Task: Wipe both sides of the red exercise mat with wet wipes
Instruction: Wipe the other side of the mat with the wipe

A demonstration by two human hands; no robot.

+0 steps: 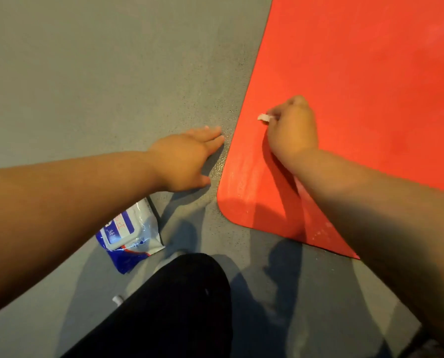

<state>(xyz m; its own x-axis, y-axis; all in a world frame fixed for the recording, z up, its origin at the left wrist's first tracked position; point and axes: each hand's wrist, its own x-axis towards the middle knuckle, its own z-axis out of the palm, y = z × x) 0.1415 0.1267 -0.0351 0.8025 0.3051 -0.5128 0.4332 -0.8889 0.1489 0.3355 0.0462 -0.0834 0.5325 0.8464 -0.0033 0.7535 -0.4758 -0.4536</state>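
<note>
The red exercise mat (365, 81) lies flat on the grey floor, filling the right half of the view, its rounded near corner toward me. My right hand (291, 130) is on the mat near its left edge, fingers curled round a small white wet wipe (264, 118) that peeks out at the fingertips. My left hand (187, 158) rests flat on the floor just left of the mat's edge, fingers straight and holding nothing. Wet streaks shine on the mat near the corner.
A blue and white pack of wet wipes (129, 235) lies on the grey floor (99, 73) under my left forearm. My knee in black trousers (179, 303) is at the bottom centre. A small white object (118, 298) sits beside the knee.
</note>
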